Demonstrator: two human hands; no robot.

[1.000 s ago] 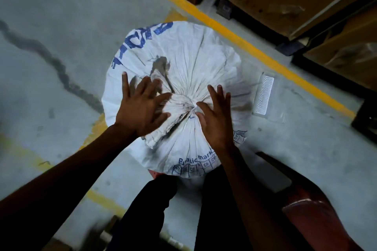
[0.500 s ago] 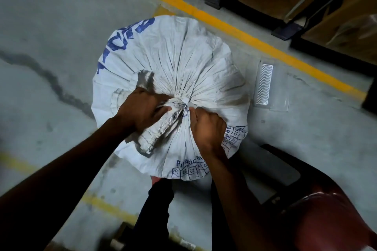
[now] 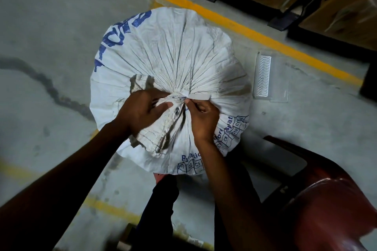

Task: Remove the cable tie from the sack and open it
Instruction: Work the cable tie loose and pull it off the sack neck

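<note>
At the gathered neck of the sack, your right hand (image 3: 204,122) has its fingers (image 3: 201,106) pinched closed on the near end of the cable tie (image 3: 199,96), whose pale free strip runs flat to the right across the pleats. Your left hand (image 3: 140,112) sits just beside it, fingers curled and closed around the bunched neck fabric, thumb lying toward the knot; a small round metal eyelet (image 3: 176,110) shows between your two hands. From the neck, creases fan out over the whole top of the white woven sack (image 3: 179,51), which stands upright on the concrete floor (image 3: 51,26) right in front of your legs, blue lettering along its left rim and blue boxed print along its near-right rim. To the right of the sack, close to it but apart, a clear plastic tray (image 3: 271,78) with a ribbed white insert lies on the floor. Beyond it a yellow floor line (image 3: 255,30) runs diagonally, and a dark red chair (image 3: 326,199) stands at your lower right.
</note>
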